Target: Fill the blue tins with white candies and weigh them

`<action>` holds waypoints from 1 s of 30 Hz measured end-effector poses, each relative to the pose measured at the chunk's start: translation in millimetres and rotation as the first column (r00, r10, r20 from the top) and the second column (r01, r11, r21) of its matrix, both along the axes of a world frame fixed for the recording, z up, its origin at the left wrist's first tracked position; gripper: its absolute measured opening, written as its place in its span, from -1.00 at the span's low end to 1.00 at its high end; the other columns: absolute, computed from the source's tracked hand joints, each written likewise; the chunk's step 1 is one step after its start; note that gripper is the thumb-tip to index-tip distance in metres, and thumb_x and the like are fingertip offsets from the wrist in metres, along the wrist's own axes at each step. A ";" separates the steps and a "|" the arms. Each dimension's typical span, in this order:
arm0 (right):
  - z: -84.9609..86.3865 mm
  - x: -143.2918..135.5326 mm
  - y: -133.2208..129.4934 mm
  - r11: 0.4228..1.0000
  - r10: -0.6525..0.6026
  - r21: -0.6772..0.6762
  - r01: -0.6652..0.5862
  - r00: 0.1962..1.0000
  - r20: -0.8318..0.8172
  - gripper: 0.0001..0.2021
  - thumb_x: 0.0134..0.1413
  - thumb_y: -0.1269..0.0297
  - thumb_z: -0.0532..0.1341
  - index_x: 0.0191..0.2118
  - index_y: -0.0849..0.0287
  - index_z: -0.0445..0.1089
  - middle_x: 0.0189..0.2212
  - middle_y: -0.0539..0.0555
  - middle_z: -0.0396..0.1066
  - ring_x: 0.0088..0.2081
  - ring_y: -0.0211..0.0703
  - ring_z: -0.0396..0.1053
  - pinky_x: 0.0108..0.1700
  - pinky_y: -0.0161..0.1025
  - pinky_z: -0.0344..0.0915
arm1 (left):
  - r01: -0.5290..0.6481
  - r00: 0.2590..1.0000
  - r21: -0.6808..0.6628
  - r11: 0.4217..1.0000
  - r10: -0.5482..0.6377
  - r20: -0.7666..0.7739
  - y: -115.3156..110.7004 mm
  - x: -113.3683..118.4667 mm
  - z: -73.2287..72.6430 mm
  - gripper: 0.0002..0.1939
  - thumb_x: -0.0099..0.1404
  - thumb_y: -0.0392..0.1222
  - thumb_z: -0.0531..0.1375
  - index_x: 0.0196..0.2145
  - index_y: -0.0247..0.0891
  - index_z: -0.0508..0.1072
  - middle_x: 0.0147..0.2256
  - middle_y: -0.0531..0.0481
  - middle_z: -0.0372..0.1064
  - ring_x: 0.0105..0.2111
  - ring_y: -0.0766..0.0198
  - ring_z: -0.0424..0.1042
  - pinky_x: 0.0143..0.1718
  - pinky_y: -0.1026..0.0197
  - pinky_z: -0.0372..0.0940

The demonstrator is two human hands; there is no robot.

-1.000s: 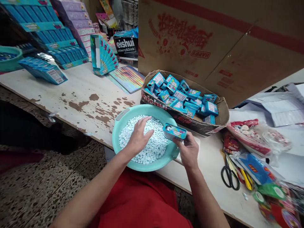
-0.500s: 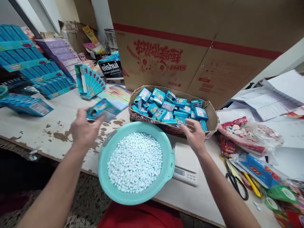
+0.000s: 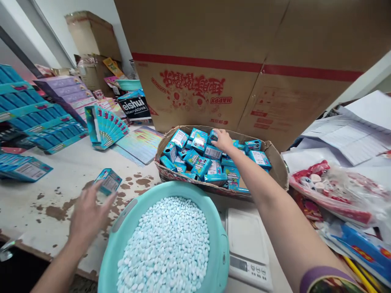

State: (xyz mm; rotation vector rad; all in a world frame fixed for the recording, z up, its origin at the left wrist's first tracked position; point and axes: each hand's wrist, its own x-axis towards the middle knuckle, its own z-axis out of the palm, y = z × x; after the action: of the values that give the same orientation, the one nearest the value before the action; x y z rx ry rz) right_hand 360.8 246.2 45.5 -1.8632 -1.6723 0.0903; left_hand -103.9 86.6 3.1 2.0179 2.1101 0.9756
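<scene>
Right hand (image 3: 222,140) among boxes, left hand (image 3: 88,213) spread open

Beyond the basin (image 3: 218,226), the right fingers curl at one blue box (image 3: 213,135) inside the carton (image 3: 277,165); I cannot tell whether they clamp it. Left of the basin, the blurred left fingers stand apart beside a lone box (image 3: 110,182) on the desk (image 3: 18,207); contact is unclear. The basin's high wall presumably keeps the loose pale pieces (image 3: 165,244) together; its near edge is cut off. The carton probably sits close behind it for easy reach, though the right forearm hides some contents. Right of the basin, the scale's (image 3: 247,240) display is unreadable.
</scene>
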 end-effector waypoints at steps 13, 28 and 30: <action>35.5 44.0 -42.4 0.986 -0.127 0.031 0.167 0.847 -0.517 -0.55 0.02 0.19 0.21 0.05 0.26 0.36 -0.06 0.28 0.42 -0.10 0.02 0.48 -0.27 -0.16 0.36 | 0.443 0.775 -0.448 0.777 -0.583 -0.244 -101.1 70.0 -28.9 -0.25 0.32 0.16 0.05 0.36 -0.12 -0.06 0.37 -0.19 -0.17 0.35 -0.11 -0.19 0.26 -0.19 -0.03; -1.9 -17.1 -324.2 0.984 0.109 0.153 0.093 0.373 -0.921 -0.40 -0.49 0.37 0.50 -0.15 0.05 0.38 -0.24 -0.04 0.48 -0.37 -0.22 0.50 -0.31 -0.23 0.46 | 0.418 0.868 -0.638 0.647 -0.492 0.070 -53.5 210.8 -34.4 -0.33 0.20 0.26 0.05 0.15 -0.18 0.22 0.18 -0.29 0.13 0.19 -0.25 0.09 0.09 -0.20 0.08; -6.1 -28.9 -326.5 0.985 0.064 0.122 0.122 0.394 -0.917 -0.44 -0.41 0.31 0.49 -0.15 0.09 0.35 -0.40 -0.08 0.47 -0.51 -0.27 0.43 -0.48 -0.30 0.39 | 0.477 0.828 -0.627 0.617 -0.554 0.085 -69.0 216.7 -33.5 -0.43 0.20 0.18 0.08 0.09 -0.14 0.29 0.14 -0.24 0.21 0.16 -0.24 0.14 0.06 -0.18 0.12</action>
State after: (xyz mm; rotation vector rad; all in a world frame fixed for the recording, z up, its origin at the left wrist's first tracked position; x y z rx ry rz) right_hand 331.9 -80.3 39.4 -1.2458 -0.7782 0.8067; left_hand 112.9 17.5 -30.4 2.1090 1.4177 0.0274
